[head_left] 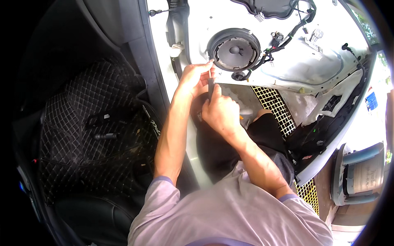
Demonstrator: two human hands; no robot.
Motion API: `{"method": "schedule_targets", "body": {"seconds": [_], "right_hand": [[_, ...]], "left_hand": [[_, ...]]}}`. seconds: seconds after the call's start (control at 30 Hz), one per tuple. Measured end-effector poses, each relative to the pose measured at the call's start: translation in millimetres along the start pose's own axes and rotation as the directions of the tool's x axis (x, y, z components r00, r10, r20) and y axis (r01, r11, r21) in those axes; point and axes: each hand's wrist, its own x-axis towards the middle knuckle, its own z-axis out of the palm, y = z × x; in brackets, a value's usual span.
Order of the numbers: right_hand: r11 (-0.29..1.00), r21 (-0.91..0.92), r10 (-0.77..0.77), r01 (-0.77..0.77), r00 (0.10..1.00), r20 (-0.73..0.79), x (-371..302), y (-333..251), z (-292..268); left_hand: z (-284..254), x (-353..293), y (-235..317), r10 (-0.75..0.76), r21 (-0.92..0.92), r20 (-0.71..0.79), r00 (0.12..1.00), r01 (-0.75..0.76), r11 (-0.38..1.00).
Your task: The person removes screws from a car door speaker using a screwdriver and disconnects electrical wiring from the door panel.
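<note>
My right hand [221, 112] is closed around a dark-handled tool [211, 87], its thin, pale shaft pointing away from me. My left hand [196, 78] pinches around that shaft, thumb and fingertips close together; the tip is partly hidden by the fingers. Just beyond and to the right of both hands is a round black speaker [234, 50], set in a white car door [283, 67] whose inner metal is exposed. The left fingertips are beside the speaker's lower left rim.
Black wiring [289, 39] with connectors runs across the door right of the speaker. On the left are a quilted black floor mat [69, 123] and a small black cylinder [106, 136]. Yellow grating [275, 108] shows below the door; a grey-blue stool-like object [361, 172] stands far right.
</note>
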Motion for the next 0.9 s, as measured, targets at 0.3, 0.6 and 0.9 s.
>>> {"method": "schedule_targets", "body": {"seconds": [0.3, 0.6, 0.9], "right_hand": [[0.991, 0.133, -0.025, 0.032, 0.998, -0.058, -0.6, -4.4, 0.6], [-0.070, 0.922, 0.161, -0.380, 0.908, 0.387, -2.7, -20.1, -10.8], [0.975, -0.222, 0.010, 0.002, 0.999, 0.051, -2.9, -19.6, -20.2]], "left_hand": [[-2.9, -1.4, 5.9, -0.021, 0.052, -0.027, 0.999, 0.023, 0.998], [5.0, -1.7, 7.4, 0.000, -0.019, -0.016, 1.000, 0.000, 1.000], [0.4, 0.1, 4.8, -0.003, 0.000, -0.035, 0.999, 0.003, 1.000]]}}
